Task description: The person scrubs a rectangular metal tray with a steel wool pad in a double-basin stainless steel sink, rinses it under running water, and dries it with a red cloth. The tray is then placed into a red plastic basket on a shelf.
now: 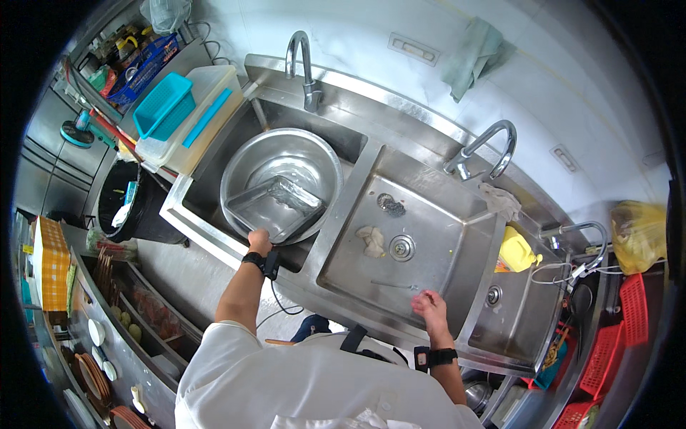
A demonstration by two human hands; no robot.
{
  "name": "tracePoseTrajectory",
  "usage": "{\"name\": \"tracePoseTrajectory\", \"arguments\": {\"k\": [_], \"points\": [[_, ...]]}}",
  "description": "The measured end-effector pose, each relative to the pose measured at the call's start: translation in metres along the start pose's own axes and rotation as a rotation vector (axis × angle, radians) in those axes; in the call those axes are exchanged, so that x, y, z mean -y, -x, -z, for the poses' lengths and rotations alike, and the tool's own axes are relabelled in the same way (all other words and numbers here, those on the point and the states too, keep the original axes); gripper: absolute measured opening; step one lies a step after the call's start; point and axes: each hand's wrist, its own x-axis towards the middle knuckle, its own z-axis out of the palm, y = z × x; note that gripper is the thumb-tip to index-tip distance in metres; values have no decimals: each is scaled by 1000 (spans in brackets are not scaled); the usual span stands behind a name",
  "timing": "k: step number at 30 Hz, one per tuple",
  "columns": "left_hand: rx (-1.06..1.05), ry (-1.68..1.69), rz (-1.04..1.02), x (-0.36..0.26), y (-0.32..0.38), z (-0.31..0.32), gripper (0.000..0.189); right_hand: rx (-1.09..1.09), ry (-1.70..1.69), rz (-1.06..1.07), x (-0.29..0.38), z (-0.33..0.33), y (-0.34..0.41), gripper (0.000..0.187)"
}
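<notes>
My left hand (259, 241) grips the near corner of a rectangular metal tray (268, 212). The tray lies tilted inside a large round stainless-steel basin (284, 142), which sits in the left sink compartment (209, 204). Over the front part of the middle sink (343, 273) is my right hand (430, 307), its fingers loosely bent and nothing visible in them. Just beyond those fingers, a thin metal utensil (394, 284) lies on the sink floor. A crumpled pale cloth (371, 241) and a dark scouring pad (396, 208) rest farther back, around the drain (402, 248).
Curved faucets (310, 88) (482, 145) rise behind the sinks. At the right compartment stands a yellow jug (517, 249); a grey rag (501, 201) drapes the back ledge. A turquoise basket (166, 107) tops a plastic box at left, above a black bin (115, 187).
</notes>
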Motion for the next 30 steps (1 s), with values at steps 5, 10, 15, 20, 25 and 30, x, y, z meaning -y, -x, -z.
{"name": "tracePoseTrajectory", "arguments": {"k": [5, 10, 15, 20, 25, 30], "points": [[138, 451, 139, -34, -18, -23, 23, -79, -54, 2, -6, 12, 17, 22], [-111, 1391, 694, 0, -17, -63, 18, 2, -44, -21, -8, 3, 4, 22], [-208, 1994, 539, -26, 4, 17, 17, 32, -36, 29, -14, -3, -5, 22], [-154, 1872, 537, -97, 39, 130, 12, 17, -41, 15, -17, 1, -7, 27], [-132, 1895, 499, -132, 33, 182, 22, 35, -85, 12, -9, 2, -4, 25], [-421, 1582, 285, -171, -6, 195, 31, 19, -138, 48, -14, 21, 6, 25]]}}
